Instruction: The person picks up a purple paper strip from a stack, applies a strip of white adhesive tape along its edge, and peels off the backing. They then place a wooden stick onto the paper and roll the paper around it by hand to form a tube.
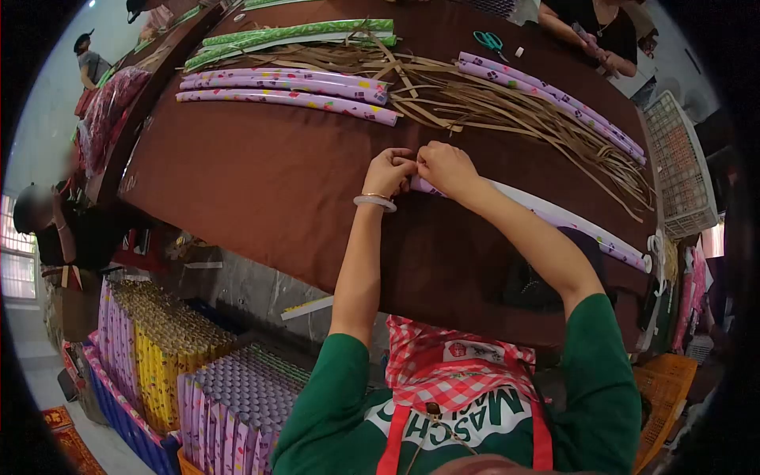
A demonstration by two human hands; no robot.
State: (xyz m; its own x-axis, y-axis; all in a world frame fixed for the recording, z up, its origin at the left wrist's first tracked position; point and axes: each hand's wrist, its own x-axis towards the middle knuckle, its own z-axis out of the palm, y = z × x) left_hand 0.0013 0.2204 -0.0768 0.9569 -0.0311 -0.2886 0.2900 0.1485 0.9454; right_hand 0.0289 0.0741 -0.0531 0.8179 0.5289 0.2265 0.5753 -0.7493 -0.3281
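Note:
My left hand [389,176], with bangles at the wrist, is closed in a pinch, its fingertips meeting those of my right hand. My right hand [446,169] is closed over the near-left end of a long purple patterned paper tube [554,215]. The tube runs from under my right hand to the table's right side, a white strip showing along it. What the fingertips pinch is too small to make out. Just beyond my hands lies a loose heap of long flat brown strips [507,107].
Purple patterned tubes [293,83] and green ones [293,36] lie at the back of the brown-covered table [237,182]. Teal scissors [490,41] rest beyond the strips. Crates of upright tubes [170,317] stand lower left, a white basket [679,162] at right. Other people are nearby.

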